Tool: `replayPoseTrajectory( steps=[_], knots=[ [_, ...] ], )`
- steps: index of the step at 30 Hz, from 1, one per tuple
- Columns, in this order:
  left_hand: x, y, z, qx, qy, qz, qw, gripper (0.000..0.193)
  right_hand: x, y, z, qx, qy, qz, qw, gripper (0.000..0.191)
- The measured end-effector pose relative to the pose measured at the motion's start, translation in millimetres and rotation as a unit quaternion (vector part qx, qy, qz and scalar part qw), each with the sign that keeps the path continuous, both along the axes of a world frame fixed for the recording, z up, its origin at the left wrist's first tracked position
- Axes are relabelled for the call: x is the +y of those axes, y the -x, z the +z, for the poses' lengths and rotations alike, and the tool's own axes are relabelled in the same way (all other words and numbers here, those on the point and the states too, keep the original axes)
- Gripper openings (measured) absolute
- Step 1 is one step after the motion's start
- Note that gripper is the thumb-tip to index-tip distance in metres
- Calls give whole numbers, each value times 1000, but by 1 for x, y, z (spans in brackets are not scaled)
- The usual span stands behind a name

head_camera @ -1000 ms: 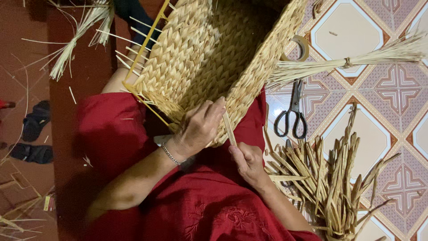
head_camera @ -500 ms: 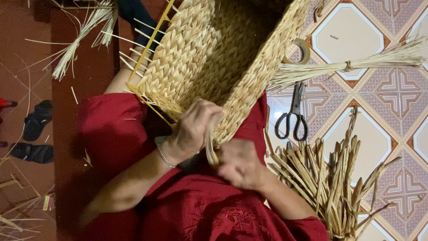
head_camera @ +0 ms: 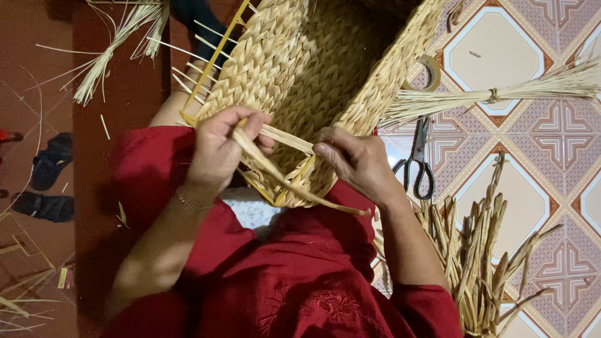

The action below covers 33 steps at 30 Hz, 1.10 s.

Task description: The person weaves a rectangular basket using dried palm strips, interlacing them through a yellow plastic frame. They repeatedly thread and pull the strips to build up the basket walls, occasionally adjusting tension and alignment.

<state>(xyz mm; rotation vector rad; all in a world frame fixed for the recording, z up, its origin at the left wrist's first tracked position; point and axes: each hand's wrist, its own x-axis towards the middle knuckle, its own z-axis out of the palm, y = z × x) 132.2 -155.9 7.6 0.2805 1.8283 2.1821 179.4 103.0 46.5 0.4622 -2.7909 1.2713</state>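
Observation:
A large woven straw basket point(head_camera: 313, 69) on a yellow wire frame rests on my lap, its rim toward me. My left hand point(head_camera: 219, 150) grips flat dried straw strands point(head_camera: 278, 178) at the rim. My right hand point(head_camera: 360, 163) pinches the other end of a strand stretched between both hands, close against the basket's edge. One long strand trails down to the right over my red garment point(head_camera: 282, 275).
Black scissors point(head_camera: 418, 164) lie on the patterned tile floor right of the basket. A heap of dried reeds point(head_camera: 482, 250) sits beside my right arm. A tied straw bundle point(head_camera: 501, 95) and a tape roll point(head_camera: 429, 72) lie farther back. Dark sandals point(head_camera: 50, 181) lie at left.
Both hands have moved up to the basket rim and spread apart, pulling a strand taut between them. The view has come closer to the basket.

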Motion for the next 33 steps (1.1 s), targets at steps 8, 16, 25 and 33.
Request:
replayPoseTrajectory(
  steps=[8,16,25,33],
  knots=[
    [-83,51,9,-49,-260,53,963,16,-4,6,-5,-169,142,-48,974,9],
    [-159,76,-3,-79,-307,252,914,20,1,-8,-26,-95,191,-25,977,31],
    [-204,93,-20,17,-221,332,917,11,12,-17,-47,-26,196,18,980,52],
    [-193,110,-10,125,115,373,912,15,-7,-35,-65,-45,312,-49,948,79]
  ],
)
